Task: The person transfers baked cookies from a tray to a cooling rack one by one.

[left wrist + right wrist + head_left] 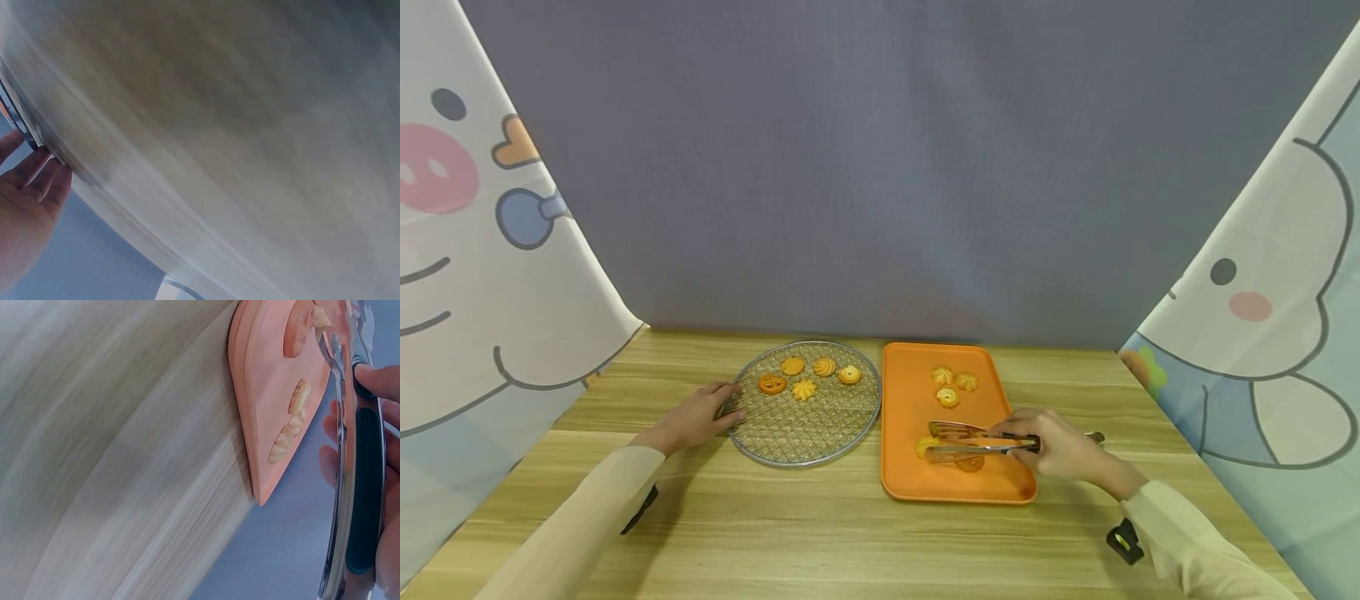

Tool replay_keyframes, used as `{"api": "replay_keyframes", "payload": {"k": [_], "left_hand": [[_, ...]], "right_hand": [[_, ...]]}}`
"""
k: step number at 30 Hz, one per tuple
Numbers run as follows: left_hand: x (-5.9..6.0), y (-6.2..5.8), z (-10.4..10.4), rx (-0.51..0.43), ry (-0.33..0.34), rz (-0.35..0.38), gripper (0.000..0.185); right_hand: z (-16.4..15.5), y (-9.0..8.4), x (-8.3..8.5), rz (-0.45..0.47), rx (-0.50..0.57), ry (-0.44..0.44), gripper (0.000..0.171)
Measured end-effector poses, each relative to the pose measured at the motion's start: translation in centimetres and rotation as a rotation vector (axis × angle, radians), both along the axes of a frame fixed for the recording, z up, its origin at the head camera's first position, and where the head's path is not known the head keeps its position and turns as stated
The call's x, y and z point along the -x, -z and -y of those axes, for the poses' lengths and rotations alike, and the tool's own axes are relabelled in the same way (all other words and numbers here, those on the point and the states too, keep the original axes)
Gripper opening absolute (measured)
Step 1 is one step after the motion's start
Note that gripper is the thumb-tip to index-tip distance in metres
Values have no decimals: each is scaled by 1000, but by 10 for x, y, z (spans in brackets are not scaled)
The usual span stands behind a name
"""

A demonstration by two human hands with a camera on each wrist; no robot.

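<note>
My right hand [1054,443] grips a pair of metal tongs [973,449] with dark handle pads over an orange tray [901,479]. The two arms of the tongs stand apart, near a yellow cookie [922,447] and a brown pretzel-shaped cookie [970,464]. Whether the tongs touch the yellow cookie I cannot tell. At the back of the tray lie three pale cookies [948,397]. With relaxed fingers my left hand [698,415] touches the left rim of a round wire rack [797,433]. On the rack sit several cookies [803,390], one of them a pretzel-shaped cookie [772,383].
Rack and tray stand side by side on a wood-grain table [775,533], close to a grey cloth backdrop [880,167]. Cartoon-printed cloths [1262,367] hang on both sides.
</note>
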State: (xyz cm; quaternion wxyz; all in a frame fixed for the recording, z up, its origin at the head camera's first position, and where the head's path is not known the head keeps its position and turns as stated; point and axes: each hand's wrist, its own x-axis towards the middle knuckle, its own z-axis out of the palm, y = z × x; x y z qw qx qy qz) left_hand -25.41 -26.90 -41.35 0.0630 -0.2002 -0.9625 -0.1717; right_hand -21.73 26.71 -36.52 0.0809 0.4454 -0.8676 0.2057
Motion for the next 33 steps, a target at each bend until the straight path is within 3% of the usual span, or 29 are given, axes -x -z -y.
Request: {"api": "replay_keyframes", "payload": {"k": [24, 33], "left_hand": [[2, 2, 2, -6, 5, 3, 47], [1, 0, 1, -4, 1, 10, 47]], "right_hand": [[1, 7, 10, 38, 9, 21, 33], [8, 4, 21, 74, 10, -48, 33]]}}
